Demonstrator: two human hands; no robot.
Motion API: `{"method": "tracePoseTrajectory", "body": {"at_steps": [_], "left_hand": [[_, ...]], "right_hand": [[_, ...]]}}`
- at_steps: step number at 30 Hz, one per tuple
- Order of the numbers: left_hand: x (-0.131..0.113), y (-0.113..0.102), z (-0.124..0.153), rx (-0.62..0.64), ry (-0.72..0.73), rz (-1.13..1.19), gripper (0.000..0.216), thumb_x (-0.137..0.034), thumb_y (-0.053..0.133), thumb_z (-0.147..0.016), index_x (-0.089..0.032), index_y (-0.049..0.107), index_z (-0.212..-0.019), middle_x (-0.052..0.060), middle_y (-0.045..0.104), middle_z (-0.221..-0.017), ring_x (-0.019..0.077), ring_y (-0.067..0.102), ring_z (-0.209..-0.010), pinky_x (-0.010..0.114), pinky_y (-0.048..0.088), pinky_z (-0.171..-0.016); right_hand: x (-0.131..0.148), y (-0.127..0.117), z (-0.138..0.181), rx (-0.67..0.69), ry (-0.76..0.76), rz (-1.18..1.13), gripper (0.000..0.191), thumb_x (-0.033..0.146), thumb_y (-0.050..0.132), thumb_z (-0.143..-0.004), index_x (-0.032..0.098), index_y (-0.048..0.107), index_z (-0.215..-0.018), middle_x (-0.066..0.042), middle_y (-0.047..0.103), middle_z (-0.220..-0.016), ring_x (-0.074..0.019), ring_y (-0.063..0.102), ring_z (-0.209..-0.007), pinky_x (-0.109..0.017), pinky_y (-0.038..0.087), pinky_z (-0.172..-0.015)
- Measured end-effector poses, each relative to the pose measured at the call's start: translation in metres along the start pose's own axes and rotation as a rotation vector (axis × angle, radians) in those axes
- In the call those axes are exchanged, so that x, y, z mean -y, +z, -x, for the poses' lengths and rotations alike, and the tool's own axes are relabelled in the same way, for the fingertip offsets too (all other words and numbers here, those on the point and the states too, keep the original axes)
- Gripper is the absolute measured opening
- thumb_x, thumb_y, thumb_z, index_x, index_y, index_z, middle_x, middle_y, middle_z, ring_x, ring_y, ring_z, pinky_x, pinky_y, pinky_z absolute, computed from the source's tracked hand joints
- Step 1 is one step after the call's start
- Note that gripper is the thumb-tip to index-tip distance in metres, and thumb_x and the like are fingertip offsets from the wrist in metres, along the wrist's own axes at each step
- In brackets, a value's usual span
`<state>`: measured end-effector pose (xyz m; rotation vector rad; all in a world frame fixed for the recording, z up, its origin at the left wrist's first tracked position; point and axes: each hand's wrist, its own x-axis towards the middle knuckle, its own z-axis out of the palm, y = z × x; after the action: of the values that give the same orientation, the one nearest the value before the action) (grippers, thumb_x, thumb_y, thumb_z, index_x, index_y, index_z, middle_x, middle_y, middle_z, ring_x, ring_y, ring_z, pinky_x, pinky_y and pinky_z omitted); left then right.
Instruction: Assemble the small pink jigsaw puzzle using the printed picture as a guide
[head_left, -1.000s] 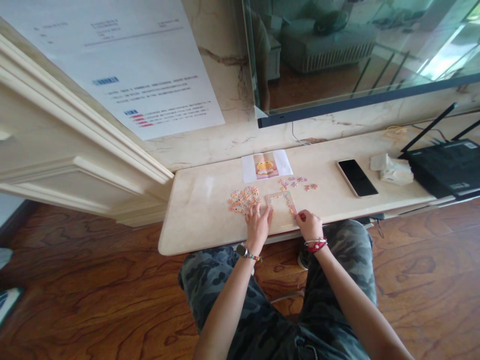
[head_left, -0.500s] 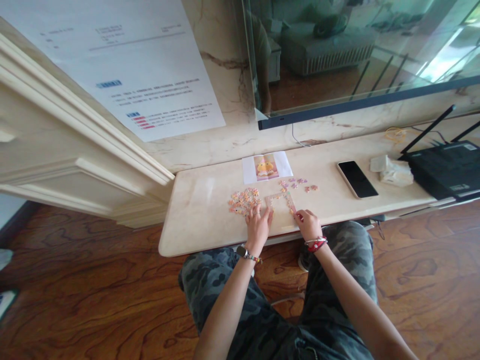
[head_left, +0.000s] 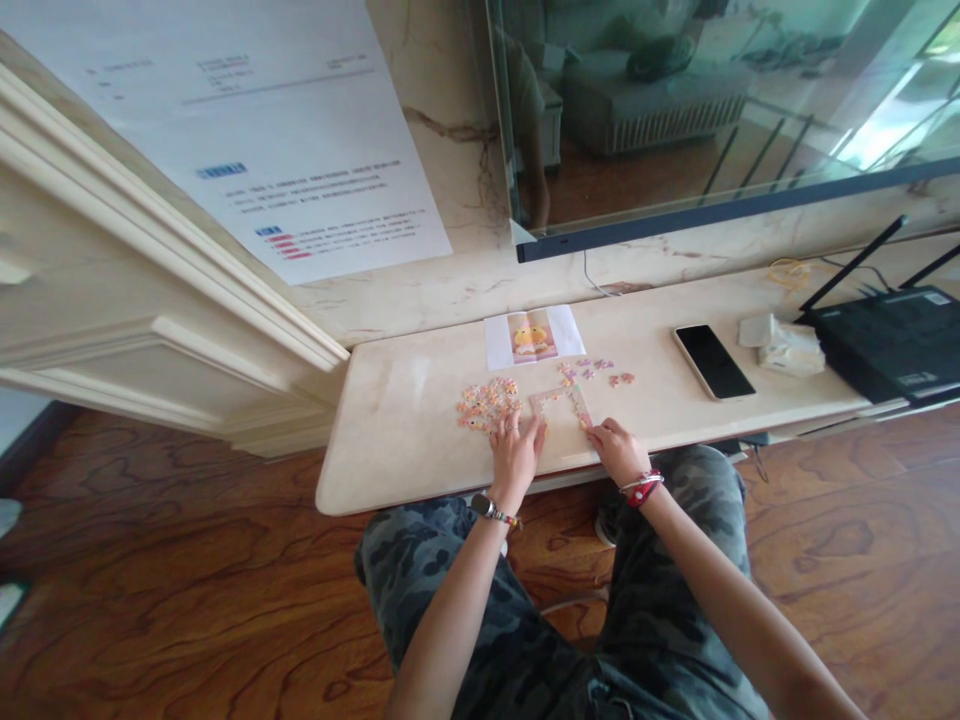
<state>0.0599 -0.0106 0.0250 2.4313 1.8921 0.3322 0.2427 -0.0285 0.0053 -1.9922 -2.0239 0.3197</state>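
A partly joined jigsaw border (head_left: 556, 394) lies on the cream ledge, with joined pieces along its left, top and right sides. My right hand (head_left: 618, 450) is closed in a pinch at the lower end of the right side, on a small puzzle piece mostly hidden by the fingertips. My left hand (head_left: 516, 448) rests open, fingers apart, between the border and a heap of loose puzzle pieces (head_left: 484, 398). Its fingertips touch the near edge of the heap. Several purplish pieces (head_left: 586, 370) lie beyond the border. Behind stands no box, only a paper with a yellow picture (head_left: 531, 338).
On the ledge (head_left: 397, 430) to the right are a phone (head_left: 714, 362), a crumpled white packet (head_left: 791, 345) and a black router (head_left: 892, 340) with antennas. A television (head_left: 675, 130) hangs above. A printed sheet (head_left: 300, 130) is on the wall at left.
My right hand has shifted slightly, with its wrist further to the right and its fingertips at the border's lower right end. My left hand stays nearly in place.
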Motion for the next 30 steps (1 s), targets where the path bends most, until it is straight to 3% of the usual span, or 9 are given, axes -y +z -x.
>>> {"method": "tracePoseTrajectory", "body": {"at_steps": [8,15,23,30], "left_hand": [[0.003,0.001,-0.002,0.009,0.013,-0.002,0.030,-0.032,0.044,-0.080,-0.028,0.052,-0.109,0.008,0.042,-0.121,0.0253,0.035,-0.114,0.043,0.033,-0.090],[0.006,0.001,-0.007,-0.037,0.011,-0.005,0.033,-0.028,0.049,-0.078,-0.030,0.050,-0.111,0.007,0.039,-0.124,0.0266,0.033,-0.114,0.045,0.033,-0.089],[0.004,-0.004,-0.011,0.011,-0.016,-0.034,0.024,-0.032,0.043,-0.081,-0.030,0.057,-0.100,0.005,0.036,-0.128,0.0287,0.028,-0.117,0.048,0.034,-0.086],[0.006,0.002,-0.012,-0.006,-0.014,-0.041,0.025,-0.033,0.041,-0.081,-0.029,0.057,-0.101,0.005,0.033,-0.131,0.0295,0.028,-0.118,0.050,0.035,-0.085]], "right_hand": [[-0.033,0.001,-0.026,-0.002,-0.214,-0.208,0.031,0.028,0.047,-0.077,0.025,0.055,-0.107,-0.006,0.054,-0.098,-0.0124,0.055,-0.071,-0.025,0.046,-0.063],[-0.047,-0.006,-0.063,0.134,-0.378,-0.189,0.041,0.025,0.053,-0.073,0.026,0.050,-0.114,-0.006,0.049,-0.114,-0.0120,0.055,-0.075,-0.027,0.046,-0.072],[-0.044,-0.010,-0.063,0.182,-0.403,-0.196,0.036,0.025,0.053,-0.073,0.026,0.054,-0.109,-0.004,0.052,-0.111,-0.0131,0.057,-0.082,-0.026,0.045,-0.076],[-0.043,-0.011,-0.063,0.181,-0.420,-0.142,0.034,0.027,0.052,-0.074,0.023,0.055,-0.108,-0.005,0.052,-0.111,-0.0133,0.057,-0.081,-0.025,0.045,-0.073]]}}
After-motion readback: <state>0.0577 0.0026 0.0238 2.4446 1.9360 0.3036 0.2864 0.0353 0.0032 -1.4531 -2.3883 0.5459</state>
